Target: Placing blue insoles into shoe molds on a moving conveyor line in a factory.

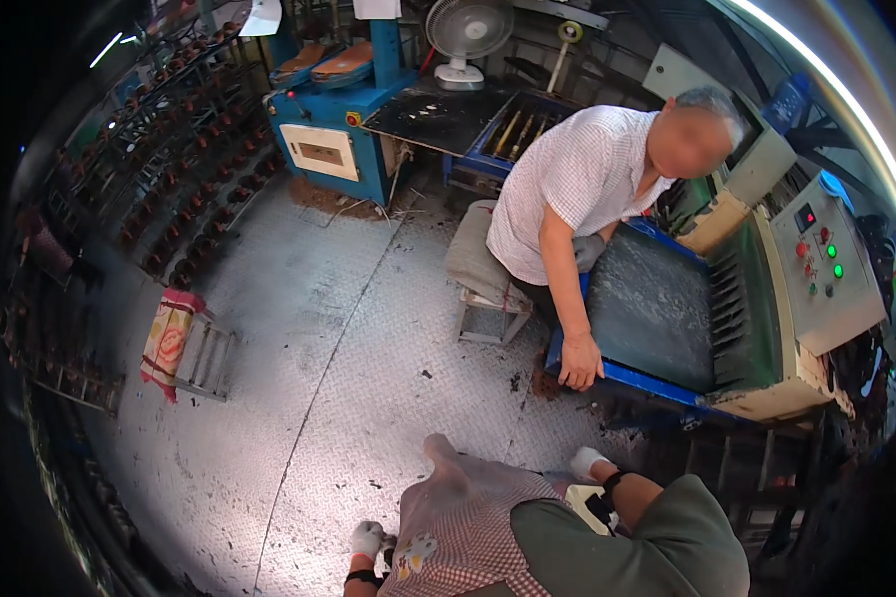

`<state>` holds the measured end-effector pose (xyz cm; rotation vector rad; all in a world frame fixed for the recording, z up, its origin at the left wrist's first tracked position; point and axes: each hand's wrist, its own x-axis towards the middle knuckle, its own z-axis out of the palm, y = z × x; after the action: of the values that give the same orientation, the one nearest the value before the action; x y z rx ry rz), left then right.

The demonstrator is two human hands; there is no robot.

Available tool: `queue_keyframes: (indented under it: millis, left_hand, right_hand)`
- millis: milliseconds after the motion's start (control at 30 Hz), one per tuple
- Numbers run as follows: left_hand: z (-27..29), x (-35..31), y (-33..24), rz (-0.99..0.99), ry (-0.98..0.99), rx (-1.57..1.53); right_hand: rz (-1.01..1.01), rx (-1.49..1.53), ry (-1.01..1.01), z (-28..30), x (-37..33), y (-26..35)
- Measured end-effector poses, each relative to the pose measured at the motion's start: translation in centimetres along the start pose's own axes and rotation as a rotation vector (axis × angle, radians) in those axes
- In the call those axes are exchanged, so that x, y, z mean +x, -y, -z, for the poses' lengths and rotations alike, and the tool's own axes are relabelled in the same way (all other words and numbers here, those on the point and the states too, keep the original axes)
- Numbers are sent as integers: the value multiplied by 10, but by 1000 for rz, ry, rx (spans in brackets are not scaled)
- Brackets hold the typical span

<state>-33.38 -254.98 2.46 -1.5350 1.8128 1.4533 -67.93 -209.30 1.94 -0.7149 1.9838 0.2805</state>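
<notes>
My left hand (367, 538), in a white glove with a dark band at the wrist, is low in the head view beside my checked apron (458, 507). Its fingers look curled, and a small dark shape touches them; what it is I cannot make out. On the other side of the apron, my right hand (586, 463), also white-gloved, is next to a pale box-like thing (589, 505) with a dark part. The fingers of that hand are too small and partly hidden to read.
A co-worker (577, 179) sits on a padded stool (478, 264), one bare hand on the blue edge of a machine bed (657, 298). Its control box (826, 259) has lit green buttons. A cloth-covered stool (174, 338), a blue machine (334, 139) and shoe racks (189, 189) stand left.
</notes>
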Motion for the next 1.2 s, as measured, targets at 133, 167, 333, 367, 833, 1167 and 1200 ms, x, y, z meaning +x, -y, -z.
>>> queue_keyframes:
  millis: [133,167,333,367,833,1167,1200]
  left_hand:
    - [9,16,-45,-58,-14,-124]
    - [9,13,-54,-68,-31,-154]
    - [10,-19,-41,-153,-151,-244]
    - [5,-29,-38,-132,-166,-161]
    - [-46,-71,71,281,-415,-585]
    - [-1,-68,171,334,-410,-555]
    - [25,-68,182,295,-398,-580]
  right_hand:
    - [-33,600,-271,71,4,46]
    - [-23,597,-266,89,3,57]
    - [177,501,-318,131,42,92]
    - [198,418,-301,136,48,92]
    - [518,-383,-276,328,264,179]
    - [560,4,-281,354,112,494]
    - [585,-132,-313,347,100,509]
